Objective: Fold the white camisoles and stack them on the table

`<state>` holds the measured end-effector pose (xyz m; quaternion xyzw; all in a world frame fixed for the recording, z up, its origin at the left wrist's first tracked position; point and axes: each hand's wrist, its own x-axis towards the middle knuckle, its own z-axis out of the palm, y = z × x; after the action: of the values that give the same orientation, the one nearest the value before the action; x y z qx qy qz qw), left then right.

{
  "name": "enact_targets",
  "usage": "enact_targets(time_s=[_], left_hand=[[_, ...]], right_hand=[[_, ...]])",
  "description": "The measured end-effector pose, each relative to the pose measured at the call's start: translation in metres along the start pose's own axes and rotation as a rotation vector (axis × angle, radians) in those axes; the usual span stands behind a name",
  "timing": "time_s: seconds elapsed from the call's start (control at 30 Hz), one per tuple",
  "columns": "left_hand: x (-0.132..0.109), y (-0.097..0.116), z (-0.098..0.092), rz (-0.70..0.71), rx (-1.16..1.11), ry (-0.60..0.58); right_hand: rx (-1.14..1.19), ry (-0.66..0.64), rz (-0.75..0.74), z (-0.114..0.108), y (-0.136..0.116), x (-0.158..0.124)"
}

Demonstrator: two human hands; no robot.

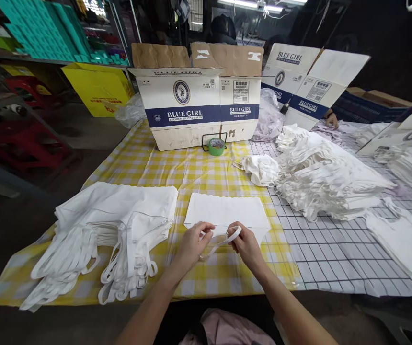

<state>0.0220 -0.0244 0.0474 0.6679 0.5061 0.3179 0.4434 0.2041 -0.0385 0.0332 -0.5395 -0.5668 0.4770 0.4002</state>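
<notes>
A white strappy garment, like a camisole top (227,211), lies flat in front of me with its scalloped edge away from me. My right hand (245,243) pinches one of its thin white straps (223,244), which loops down between my hands. Over the garment's near left part, my left hand (193,243) has thumb and fingers pinched together, with a bit of white strap showing between them. Left of it rests a neat stack of similar white tops (120,211), their straps hanging towards the table's near edge.
Behind the garment stands a BLUE GIRL carton (199,110), with green tape (216,146) before it. To the right are a heap of white garments (328,172) and a smaller flat stack (403,239). Another person's hand (331,120) shows beyond. Yellow checked cloth (137,163) covers the left side.
</notes>
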Motion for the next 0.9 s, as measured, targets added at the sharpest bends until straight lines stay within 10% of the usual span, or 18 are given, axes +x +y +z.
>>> enact_targets(time_s=[0.3, 0.9], left_hand=[[0.051, -0.046, -0.004, 0.364, 0.621, -0.094], [0.064, -0.058, -0.010, 0.236, 0.289, -0.020]], right_hand=[[0.434, -0.154, 0.186, 0.009, 0.006, 0.024], [-0.692, -0.108, -0.353, 0.022, 0.018, 0.072]])
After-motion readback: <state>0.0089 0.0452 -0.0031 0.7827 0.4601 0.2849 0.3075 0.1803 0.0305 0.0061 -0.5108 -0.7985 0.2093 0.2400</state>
